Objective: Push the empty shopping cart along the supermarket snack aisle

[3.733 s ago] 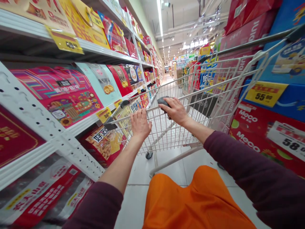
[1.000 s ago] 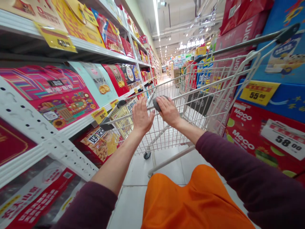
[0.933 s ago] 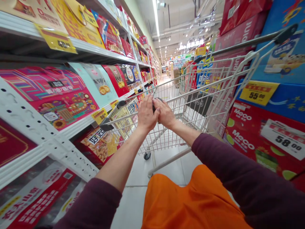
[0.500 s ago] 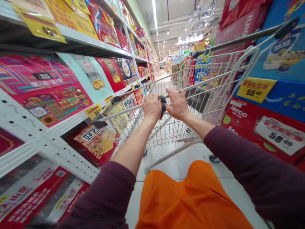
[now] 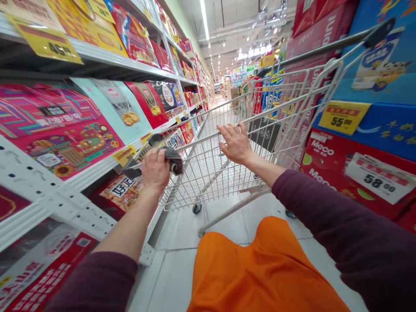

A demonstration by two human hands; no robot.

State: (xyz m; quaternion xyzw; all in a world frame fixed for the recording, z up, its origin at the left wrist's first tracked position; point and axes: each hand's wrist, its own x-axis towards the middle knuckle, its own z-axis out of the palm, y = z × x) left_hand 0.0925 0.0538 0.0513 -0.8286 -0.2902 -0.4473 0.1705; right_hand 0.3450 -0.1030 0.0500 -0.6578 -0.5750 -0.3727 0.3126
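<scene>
A wire shopping cart (image 5: 208, 186) stands sideways across the aisle in front of me, its dark handlebar (image 5: 328, 47) off to the right. My left hand (image 5: 155, 171) is closed around a dark grey cloth (image 5: 174, 160) at the left part of the cart's near top rail. Part of the cloth hangs out beside the thumb. My right hand (image 5: 235, 143) lies on the same rail near its middle, with fingers outstretched and thumb apart; nothing is in it. The basket shows bare wire, and a dark panel (image 5: 264, 133) sits at its right.
Shelves (image 5: 87, 173) with packaged goods run along the left, close to the cart's end. Stacked boxes (image 5: 360, 173) with price signs line the right. Tiled floor (image 5: 175, 268) lies underfoot, and a cart wheel (image 5: 196, 208) shows below the basket. The aisle continues ahead.
My left hand has slid left along the rail with the cloth, away from my right hand. My right hand stays at the rail. The view has shifted slightly.
</scene>
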